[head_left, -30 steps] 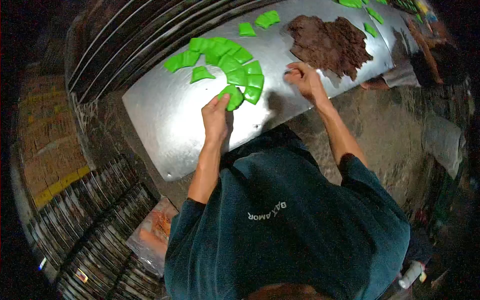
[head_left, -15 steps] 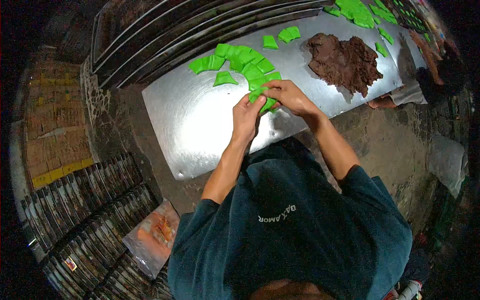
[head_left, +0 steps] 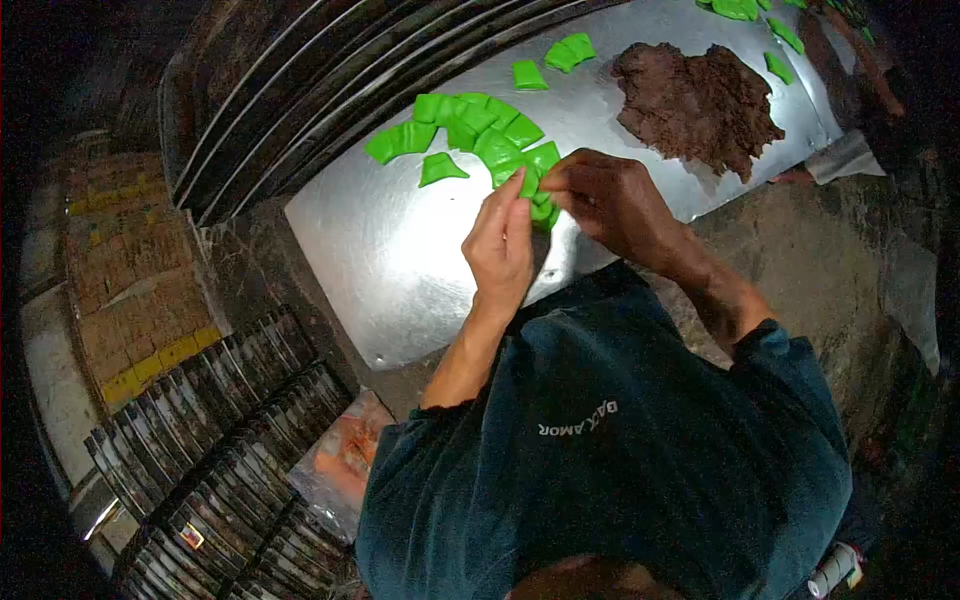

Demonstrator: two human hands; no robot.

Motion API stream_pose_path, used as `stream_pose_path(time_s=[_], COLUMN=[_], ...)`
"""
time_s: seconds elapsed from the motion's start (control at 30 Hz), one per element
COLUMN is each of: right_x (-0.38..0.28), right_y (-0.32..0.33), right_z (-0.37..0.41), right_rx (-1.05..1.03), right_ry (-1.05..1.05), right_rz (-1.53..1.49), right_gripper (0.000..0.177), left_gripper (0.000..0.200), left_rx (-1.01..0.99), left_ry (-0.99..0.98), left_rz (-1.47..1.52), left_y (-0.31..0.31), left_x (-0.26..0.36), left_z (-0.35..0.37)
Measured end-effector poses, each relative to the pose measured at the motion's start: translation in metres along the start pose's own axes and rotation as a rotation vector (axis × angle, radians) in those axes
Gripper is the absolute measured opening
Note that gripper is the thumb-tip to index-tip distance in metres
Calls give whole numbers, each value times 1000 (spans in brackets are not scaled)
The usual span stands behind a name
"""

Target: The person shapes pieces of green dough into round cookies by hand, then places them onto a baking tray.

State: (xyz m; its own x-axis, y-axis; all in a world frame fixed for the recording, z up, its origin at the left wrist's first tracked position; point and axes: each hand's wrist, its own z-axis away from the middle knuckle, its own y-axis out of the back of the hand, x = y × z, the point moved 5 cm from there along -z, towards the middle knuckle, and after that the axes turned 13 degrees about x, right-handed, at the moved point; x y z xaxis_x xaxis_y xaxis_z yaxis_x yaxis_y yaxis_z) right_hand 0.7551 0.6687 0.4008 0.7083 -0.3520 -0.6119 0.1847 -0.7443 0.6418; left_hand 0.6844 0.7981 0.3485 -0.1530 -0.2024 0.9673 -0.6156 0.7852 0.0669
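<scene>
A flat green dough-like piece (head_left: 540, 211) is between my two hands at the near end of a curved group of green pieces (head_left: 478, 117). My left hand (head_left: 500, 245) pinches its left side, thumb and fingers pointing up and pressed together. From the right, my right hand (head_left: 622, 208) bends over it with curled fingertips closed at its edge; this hand is in shadow and slightly blurred. A single loose green piece (head_left: 441, 170) lies left of the group. Two more bits, a small green square (head_left: 528, 76) and a wider green piece (head_left: 570, 52), rest farther back.
A crumbly brown mass (head_left: 700, 108) sits on the metal table (head_left: 345, 270), right of my hands. Dark stacked trays (head_left: 300, 110) line the back edge. Slatted dark racks (head_left: 225, 450) and a plastic bag with orange contents (head_left: 345, 455) are at lower left.
My right hand has moved slightly right and rolled over, now in shadow. My left fingers point more upward. The whole view has shifted a little.
</scene>
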Motion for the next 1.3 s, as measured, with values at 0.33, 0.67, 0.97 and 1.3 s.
stream_pose_path(time_s=[0.33, 0.67, 0.97, 1.3], right_x=[-47, -61, -29, 56], right_y=[-48, -44, -44, -38], right_z=[-3, -35, 69, 143], right_rx=[211, -55, -58, -174], right_ry=[248, -173, -501, -120], right_rz=[-41, -262, -174, 50], right_gripper=[41, 25, 17, 26], left_gripper=[49, 49, 63, 25], left_rx=[262, 79, -281, 151], left_ry=[334, 485, 741, -316], left_rz=[220, 296, 310, -1001], left_y=[18, 47, -4, 72], left_x=[-1, 1, -75, -139], left_z=[-31, -18, 54, -73])
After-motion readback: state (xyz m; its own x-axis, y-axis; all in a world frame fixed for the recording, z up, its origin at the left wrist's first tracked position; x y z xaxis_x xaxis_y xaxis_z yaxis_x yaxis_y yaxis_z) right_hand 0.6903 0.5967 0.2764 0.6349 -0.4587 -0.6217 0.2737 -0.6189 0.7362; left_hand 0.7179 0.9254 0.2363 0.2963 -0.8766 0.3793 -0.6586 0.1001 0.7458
